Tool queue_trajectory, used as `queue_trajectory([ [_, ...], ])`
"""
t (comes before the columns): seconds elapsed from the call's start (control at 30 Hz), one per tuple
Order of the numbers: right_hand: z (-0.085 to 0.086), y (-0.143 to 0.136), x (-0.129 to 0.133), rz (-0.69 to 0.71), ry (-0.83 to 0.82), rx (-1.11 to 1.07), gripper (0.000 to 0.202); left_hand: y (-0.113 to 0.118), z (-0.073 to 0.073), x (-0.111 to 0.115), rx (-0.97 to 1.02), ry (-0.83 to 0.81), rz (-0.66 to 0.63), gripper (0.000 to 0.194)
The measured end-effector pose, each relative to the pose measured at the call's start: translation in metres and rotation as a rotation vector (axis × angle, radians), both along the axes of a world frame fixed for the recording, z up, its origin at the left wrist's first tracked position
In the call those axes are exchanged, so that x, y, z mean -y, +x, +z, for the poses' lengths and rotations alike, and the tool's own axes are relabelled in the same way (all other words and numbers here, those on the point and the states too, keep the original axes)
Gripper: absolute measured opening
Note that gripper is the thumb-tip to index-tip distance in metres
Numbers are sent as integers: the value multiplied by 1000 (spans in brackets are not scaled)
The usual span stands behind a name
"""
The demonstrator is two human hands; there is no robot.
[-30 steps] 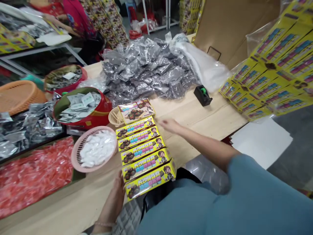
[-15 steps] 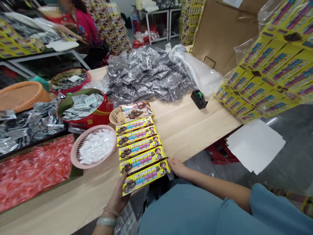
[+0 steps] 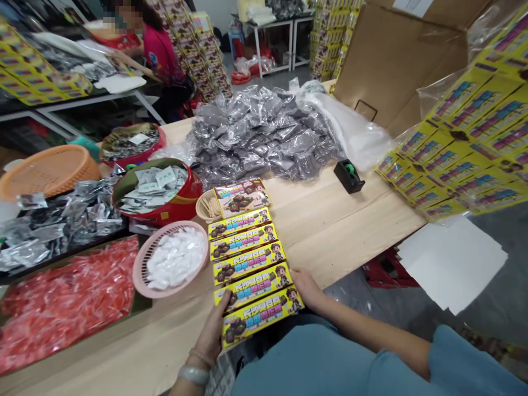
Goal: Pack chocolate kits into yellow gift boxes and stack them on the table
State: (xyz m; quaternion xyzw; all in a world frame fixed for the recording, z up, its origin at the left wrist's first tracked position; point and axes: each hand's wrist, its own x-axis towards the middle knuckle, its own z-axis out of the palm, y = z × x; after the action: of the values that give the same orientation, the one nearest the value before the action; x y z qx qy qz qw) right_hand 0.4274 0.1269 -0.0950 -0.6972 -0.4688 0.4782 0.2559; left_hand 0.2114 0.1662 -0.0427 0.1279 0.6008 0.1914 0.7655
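Several yellow snack boxes (image 3: pixel 249 263), with dark food and a cartoon figure printed on them, stand side by side in a row at the table's near edge. My left hand (image 3: pixel 211 329) grips the row's near left end, its thumb resting over the second-nearest box. Against the right ends of the near boxes presses my right hand (image 3: pixel 306 289), fingers partly hidden behind them. At the far end of the row, one box (image 3: pixel 243 198) shows its wide face, tilted. Beside it stands a small tub of wooden sticks (image 3: pixel 209 206).
Left are a pink basket (image 3: pixel 139 269) of white packets, red packets (image 3: pixel 70 308), and a red tub (image 3: pixel 157 217) of sachets. Grey pouches (image 3: pixel 264 135) are heaped behind. A tape dispenser (image 3: pixel 348 177) sits right, near stacked yellow boxes (image 3: pixel 462 148). Another person (image 3: pixel 163 52) sits far left.
The view has shifted, so the scene sits lower and further right. My right hand has slid slightly away from me along the box ends, and my left thumb reaches further over the boxes.
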Motion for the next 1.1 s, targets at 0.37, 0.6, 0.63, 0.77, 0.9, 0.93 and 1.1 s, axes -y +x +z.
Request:
queue_trajectory([
  [0.37, 49, 40, -181, -47, 454, 379, 47, 15, 8, -120, -1023, 1363, -815, 56],
  [0.6, 40, 3, -380, 651, 122, 328, 54, 15, 0, -163, -958, 1374, -1228, 51],
  [0.63, 34, -1, -392, 739, 0, 311, 53, 13, 2, -170, -907, 1360, -1258, 53],
  [0.77, 25, -9, -403, 961, -211, 331, 54, 13, 6, -192, -796, 1306, -1282, 56],
  [0.9, 41, -1, -385, 1009, -135, 241, 46, 18, 0, -209, -824, 1285, -1236, 54],
  [0.93, 46, 4, -381, 994, -76, 243, 44, 18, -1, -212, -802, 1326, -1252, 57],
  [1.1, 76, 33, -363, 724, 125, 218, 50, 19, 2, -206, -719, 1504, -1404, 54],
])
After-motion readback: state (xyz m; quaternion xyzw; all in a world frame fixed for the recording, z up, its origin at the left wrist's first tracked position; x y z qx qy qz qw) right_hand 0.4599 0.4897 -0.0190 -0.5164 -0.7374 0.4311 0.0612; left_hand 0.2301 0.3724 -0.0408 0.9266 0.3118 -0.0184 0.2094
